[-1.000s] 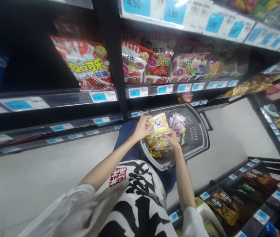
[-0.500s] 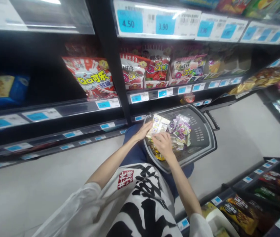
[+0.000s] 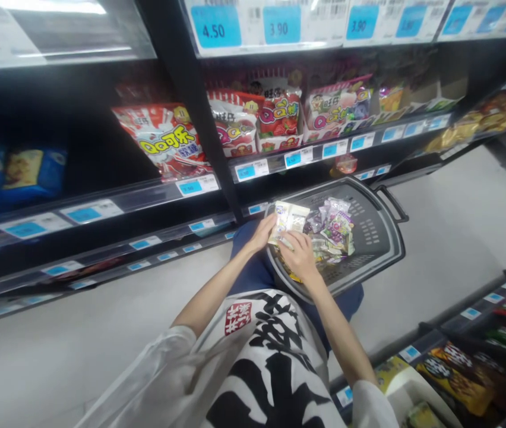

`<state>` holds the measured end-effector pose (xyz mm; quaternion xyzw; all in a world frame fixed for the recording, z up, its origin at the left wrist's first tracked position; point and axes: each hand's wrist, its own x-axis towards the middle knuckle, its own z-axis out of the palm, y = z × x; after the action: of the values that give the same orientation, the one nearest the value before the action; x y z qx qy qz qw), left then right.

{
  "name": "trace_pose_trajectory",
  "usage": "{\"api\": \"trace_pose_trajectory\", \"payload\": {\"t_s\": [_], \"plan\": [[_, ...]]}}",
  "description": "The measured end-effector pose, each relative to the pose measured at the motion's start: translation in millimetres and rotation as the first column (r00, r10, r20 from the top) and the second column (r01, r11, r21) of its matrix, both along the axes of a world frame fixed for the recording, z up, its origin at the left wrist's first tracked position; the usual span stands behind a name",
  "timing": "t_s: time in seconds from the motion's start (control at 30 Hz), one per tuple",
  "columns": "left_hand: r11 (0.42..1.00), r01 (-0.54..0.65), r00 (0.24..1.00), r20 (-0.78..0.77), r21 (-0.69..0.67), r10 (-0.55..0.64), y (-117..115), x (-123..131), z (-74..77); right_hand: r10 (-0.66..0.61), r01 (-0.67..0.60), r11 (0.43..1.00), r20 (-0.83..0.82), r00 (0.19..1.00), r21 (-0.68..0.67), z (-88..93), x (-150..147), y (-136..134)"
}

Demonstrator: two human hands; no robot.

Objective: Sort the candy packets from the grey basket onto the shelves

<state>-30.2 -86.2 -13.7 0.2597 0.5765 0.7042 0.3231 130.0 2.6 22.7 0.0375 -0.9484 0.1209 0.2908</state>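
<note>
A dark grey shopping basket [image 3: 369, 261] rests across my lap, its handle at the far right end. Over its left end I hold cream-coloured snack packets [image 3: 292, 215], possibly more than one; their exact number is unclear. My left hand [image 3: 262, 232] grips their left edge, while my right hand [image 3: 300, 254] closes on the near edge with bent fingers. Purple candy packets [image 3: 338, 226] lie in the middle of the basket. Some yellow wrapping [image 3: 295, 277] shows beneath my right hand, mostly covered.
In front stands a shelf with red gummy bags [image 3: 170, 142] and pink gummy bags [image 3: 335, 107]. Blue packages [image 3: 34, 172] sit at the left. Behind my right side, another shelf holds yellow snack bags [image 3: 455, 377]. A black post [image 3: 190, 113] divides the front shelf.
The view has shifted slightly, so the basket and both hands appear a little farther right. Both hands stay on the cream packets, which now look slightly more upright.
</note>
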Motion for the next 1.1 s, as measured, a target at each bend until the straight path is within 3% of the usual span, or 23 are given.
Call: {"api": "trace_pose_trajectory", "payload": {"t_s": [0.13, 0.27, 0.33, 0.4, 0.47, 0.57, 0.63, 0.7, 0.77, 0.87, 0.97, 1.03, 1.1], "plan": [[0.997, 0.081, 0.996, 0.045, 0.014, -0.082, -3.2, 10.9, 5.8, 0.027, -0.034, 0.990, -0.050, 0.998, -0.135, 2.0, 5.4, -2.0], [0.970, 0.226, 0.964, 0.123, 0.092, -0.236, -4.7, 36.1, 11.8, -0.095, 0.034, 0.926, -0.143, 0.985, -0.376, 6.3, 19.1, -6.0], [0.960, 0.272, 0.959, 0.059, 0.071, -0.277, -6.2, 48.1, 18.4, -0.187, 0.079, 0.875, -0.184, 0.965, -0.478, 10.8, 29.4, -10.7], [0.968, 0.251, 0.959, -0.140, 0.010, -0.247, -7.0, 55.7, 27.6, -0.256, 0.119, 0.794, -0.149, 0.955, -0.596, 16.3, 39.7, -15.7], [0.970, 0.236, 0.889, -0.389, -0.064, -0.242, -5.9, 60.0, 37.5, -0.300, 0.135, 0.635, -0.082, 0.950, -0.761, 20.8, 48.2, -19.2], [0.959, 0.226, 0.687, -0.671, -0.169, -0.280, -2.3, 67.5, 50.6, -0.387, 0.079, 0.267, -0.031, 0.922, -0.960, 23.4, 57.0, -20.3], [0.948, 0.237, 0.520, -0.797, -0.211, -0.307, -0.6, 75.6, 57.8, -0.459, 0.021, 0.054, -0.006, 0.888, -0.998, 22.9, 62.8, -19.0], [0.931, 0.264, 0.361, -0.869, -0.253, -0.339, 0.2, 85.2, 64.1, -0.490, -0.025, -0.085, 0.019, 0.872, -0.996, 22.3, 71.0, -17.6], [0.907, 0.310, 0.260, -0.892, -0.286, -0.370, 0.2, 94.8, 69.0, -0.472, -0.045, -0.168, 0.040, 0.880, -0.985, 22.4, 82.6, -16.6], [0.860, 0.406, 0.187, -0.893, -0.309, -0.410, -1.7, 107.1, 70.0, -0.481, -0.012, -0.228, 0.101, 0.871, -0.974, 22.6, 106.5, -14.8], [0.851, 0.431, 0.208, -0.885, -0.299, -0.417, -6.1, 115.0, 58.7, -0.563, 0.048, -0.224, 0.169, 0.809, -0.974, 18.7, 141.6, -8.3], [0.854, 0.400, 0.235, -0.863, -0.333, -0.447, -9.4, 117.2, 44.4, -0.663, 0.083, -0.203, 0.199, 0.722, -0.976, 12.1, 174.0, -1.2], [0.835, 0.367, 0.228, -0.831, -0.409, -0.508, -11.9, 117.1, 27.5, -0.801, 0.088, -0.193, 0.208, 0.561, -0.977, 1.1, 213.7, 5.7]]}}
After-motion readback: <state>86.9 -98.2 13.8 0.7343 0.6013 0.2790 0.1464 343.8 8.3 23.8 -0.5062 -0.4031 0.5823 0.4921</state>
